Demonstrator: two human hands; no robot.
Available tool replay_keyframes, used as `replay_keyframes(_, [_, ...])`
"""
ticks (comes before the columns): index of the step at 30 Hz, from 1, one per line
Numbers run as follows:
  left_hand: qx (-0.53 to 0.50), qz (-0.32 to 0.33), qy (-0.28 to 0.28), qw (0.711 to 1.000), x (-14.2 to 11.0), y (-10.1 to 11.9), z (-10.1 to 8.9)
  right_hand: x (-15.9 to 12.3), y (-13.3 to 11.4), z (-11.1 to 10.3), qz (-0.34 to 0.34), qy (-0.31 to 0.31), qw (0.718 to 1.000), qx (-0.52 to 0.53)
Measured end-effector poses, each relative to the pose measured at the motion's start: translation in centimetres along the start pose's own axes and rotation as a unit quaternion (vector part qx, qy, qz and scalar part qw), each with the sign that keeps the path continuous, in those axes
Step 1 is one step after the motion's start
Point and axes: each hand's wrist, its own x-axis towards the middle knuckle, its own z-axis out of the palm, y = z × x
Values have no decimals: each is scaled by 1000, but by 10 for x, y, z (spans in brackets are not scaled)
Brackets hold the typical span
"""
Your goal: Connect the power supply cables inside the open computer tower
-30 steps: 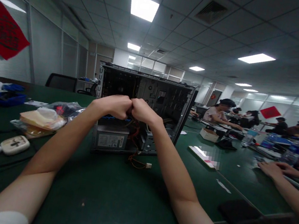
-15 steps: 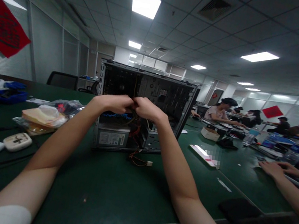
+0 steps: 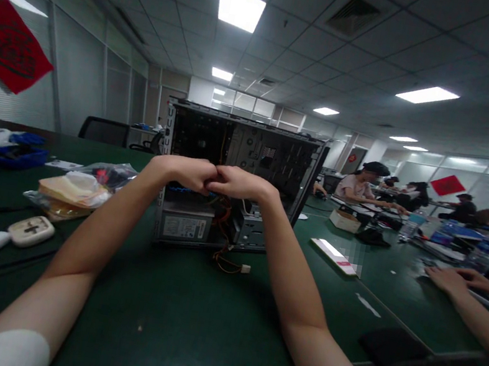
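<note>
An opened computer case (image 3: 255, 123) stands on the green table with its inside facing me. My left hand (image 3: 192, 172) and my right hand (image 3: 238, 182) meet in front of it, both closed, knuckles close together. Their fingertips are hidden, so what they pinch cannot be made out. A thin yellow cable (image 3: 224, 141) runs upward just behind them, and orange and dark wires (image 3: 222, 217) hang below. The power supply (image 3: 184, 227) sits at the lower left of the case, beside a metal drive cage (image 3: 251, 231). A white plug (image 3: 245, 269) on loose wires lies on the table in front.
On the left are a plastic bag of parts (image 3: 73, 187), a white square object (image 3: 31, 231) and a blue tray (image 3: 13, 155). A white-and-pink box (image 3: 334, 257) lies on the right. Farther right, another person's hands (image 3: 449, 279) rest near water bottles (image 3: 412, 225).
Both my hands have come slightly lower in front of the case, the right one more clearly. The view has shifted a little; the case stands where it was.
</note>
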Motion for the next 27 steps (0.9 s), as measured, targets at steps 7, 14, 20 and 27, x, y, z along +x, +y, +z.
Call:
replay_keyframes(7, [4, 26, -134, 991, -17, 42, -18, -7, 2, -1, -111, -138, 974, 141])
replay_keyframes(14, [-96, 54, -125, 986, -38, 52, -35, -16, 3, -10, -134, -233, 939, 215])
replay_keyframes(20, [-214, 103, -112, 965, -57, 29, -57, -22, 12, -16, -147, -291, 905, 274])
replay_keyframes(27, [-350, 188, -24, 917, -47, 20, -48, -33, 11, -27, -248, -150, 902, 320])
